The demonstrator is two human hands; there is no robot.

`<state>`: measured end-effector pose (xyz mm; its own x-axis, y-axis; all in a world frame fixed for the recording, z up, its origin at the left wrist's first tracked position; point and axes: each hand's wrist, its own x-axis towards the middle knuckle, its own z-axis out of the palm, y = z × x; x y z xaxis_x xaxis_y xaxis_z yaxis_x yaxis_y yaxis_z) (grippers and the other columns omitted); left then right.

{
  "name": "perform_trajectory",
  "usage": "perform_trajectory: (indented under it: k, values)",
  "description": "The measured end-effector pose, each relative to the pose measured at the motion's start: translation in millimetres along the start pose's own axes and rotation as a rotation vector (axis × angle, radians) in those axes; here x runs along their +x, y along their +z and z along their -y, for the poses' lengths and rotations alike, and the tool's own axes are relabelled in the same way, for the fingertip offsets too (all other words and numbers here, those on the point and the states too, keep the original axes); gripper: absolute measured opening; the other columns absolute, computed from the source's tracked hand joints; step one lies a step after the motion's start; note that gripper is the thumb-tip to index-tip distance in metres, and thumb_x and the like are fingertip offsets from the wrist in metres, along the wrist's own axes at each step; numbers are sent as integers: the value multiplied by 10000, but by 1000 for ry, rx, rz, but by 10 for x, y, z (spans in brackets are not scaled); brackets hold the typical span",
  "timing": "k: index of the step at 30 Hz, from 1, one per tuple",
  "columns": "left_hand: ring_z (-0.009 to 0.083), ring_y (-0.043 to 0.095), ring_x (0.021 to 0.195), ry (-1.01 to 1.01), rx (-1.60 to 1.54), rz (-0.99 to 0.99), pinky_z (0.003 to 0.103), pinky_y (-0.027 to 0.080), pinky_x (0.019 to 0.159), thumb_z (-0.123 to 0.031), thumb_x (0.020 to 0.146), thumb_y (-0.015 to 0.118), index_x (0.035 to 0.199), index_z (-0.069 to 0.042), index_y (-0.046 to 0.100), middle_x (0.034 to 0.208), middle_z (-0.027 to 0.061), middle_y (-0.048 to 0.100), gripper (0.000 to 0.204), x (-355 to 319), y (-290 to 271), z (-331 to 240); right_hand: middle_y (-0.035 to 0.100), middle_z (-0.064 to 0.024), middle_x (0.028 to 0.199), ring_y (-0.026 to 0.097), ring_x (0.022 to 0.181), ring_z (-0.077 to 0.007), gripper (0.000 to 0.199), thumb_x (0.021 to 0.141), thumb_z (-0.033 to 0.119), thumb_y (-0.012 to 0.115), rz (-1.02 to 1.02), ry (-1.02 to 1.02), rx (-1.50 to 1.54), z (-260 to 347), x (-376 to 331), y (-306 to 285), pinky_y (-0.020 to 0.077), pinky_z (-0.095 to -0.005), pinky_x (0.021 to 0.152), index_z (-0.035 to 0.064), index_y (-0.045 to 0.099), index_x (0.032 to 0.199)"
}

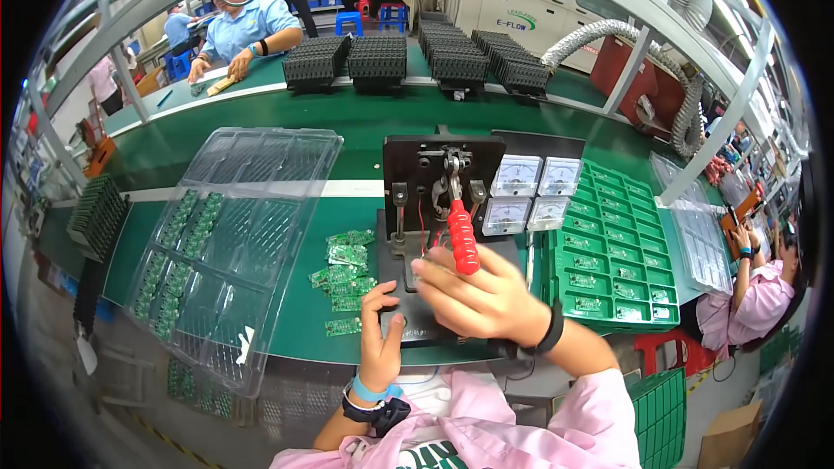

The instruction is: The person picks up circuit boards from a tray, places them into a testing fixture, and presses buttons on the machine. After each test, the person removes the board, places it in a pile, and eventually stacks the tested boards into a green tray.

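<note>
By the desk's [300, 334] near edge, left hand [380, 349] and right hand [478, 297] sit apart at a black fixture [401, 247], grips unclear.

Green-topped surface [349, 215], clear plastic blister tray [261, 239] jutting past its front edge toward the left end, loose green circuit boards [347, 274] beside a black toggle-clamp fixture [401, 155] near the front edge, four-meter panel [514, 175], green compartment tray [618, 326] toward the right end.

Red is shown by the handle [463, 239], green by the circuit boards [347, 256], tray [553, 287] and table [304, 330], and plain pink by the sleeve [599, 412].
</note>
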<state>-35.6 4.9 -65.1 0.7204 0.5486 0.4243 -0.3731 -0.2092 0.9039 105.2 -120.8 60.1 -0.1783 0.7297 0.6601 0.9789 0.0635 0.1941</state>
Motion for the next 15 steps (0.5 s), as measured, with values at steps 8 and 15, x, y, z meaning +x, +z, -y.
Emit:
perform_trajectory:
  k: [8,15]
  values:
    - [292,508,1176,-14,149,87,363,354,1040,7,888,527,1042,-25,580,1246,153,551,167,34,-158,-241,577,-141,1327,489,1283,-288,455,830,31,572,-287,363,340,-688,742,-91,319,-413,1102,38,568,1285]
    - [290,545,1040,-49,836,213,352,449,901,-96,828,698,1048,-55,665,1086,125,571,226,84,-911,-346,615,-83,1016,572,1000,-137,206,892,20,557,-158,994,776,-423,-538,-41,436,-263,886,-20,618,1085]
